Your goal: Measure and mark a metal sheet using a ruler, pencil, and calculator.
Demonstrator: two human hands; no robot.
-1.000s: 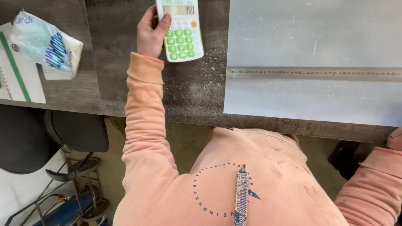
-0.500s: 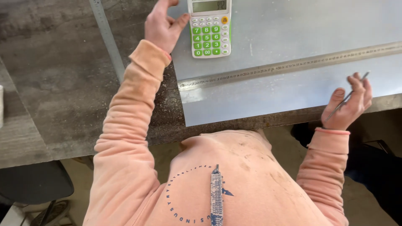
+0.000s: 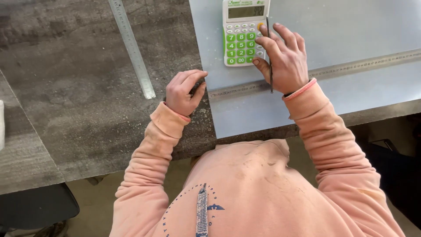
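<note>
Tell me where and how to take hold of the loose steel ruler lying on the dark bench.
Grip the loose steel ruler at its near end, likely from the left hand side. It lies flat and thin on the dark bench, so pinch its long edges; that end lies closest, with bare bench around it.

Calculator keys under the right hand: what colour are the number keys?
Bright green with white digits, on the white calculator touched by the right hand; the head view shows it.

Calculator [image 3: 240, 31] on the metal sheet [image 3: 351, 30] at its left far corner, long ruler [image 3: 351, 69] across the sheet nearer than the calculator, second ruler [image 3: 131, 46] on the workbench [image 3: 66, 87] left of the sheet, right hand [image 3: 283, 59] with a thin scriber [image 3: 269, 57] at the calculator's right edge, left hand [image 3: 185, 91] just left of the sheet's edge.
</note>
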